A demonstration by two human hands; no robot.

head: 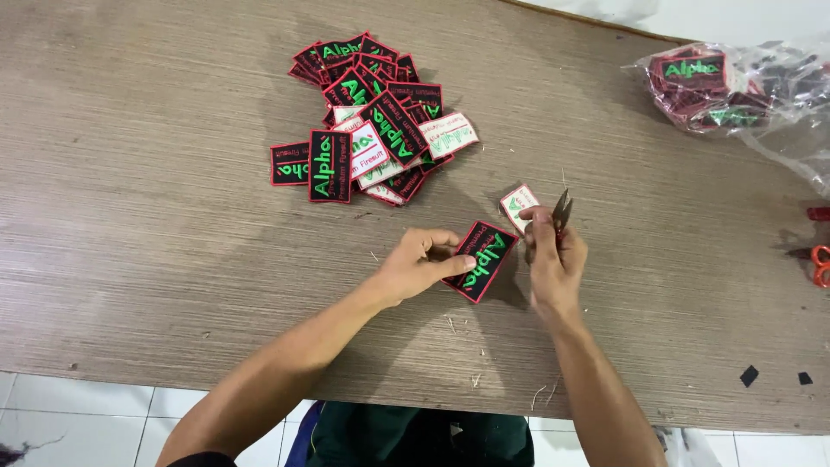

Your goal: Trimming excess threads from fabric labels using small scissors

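The left hand's fingers [450,259] are closed on a black patch [481,260] with a red border and green lettering, holding it against the worktop [156,259]. The right hand [553,259] grips small snips [562,209], blades pointing to twelve o'clock, just beside the patch's upper edge. A slip could nick the border stitching or the nearby thumb. A white-backed patch [519,206] lies at one o'clock; the pile of patches [367,117] sits at eleven o'clock.
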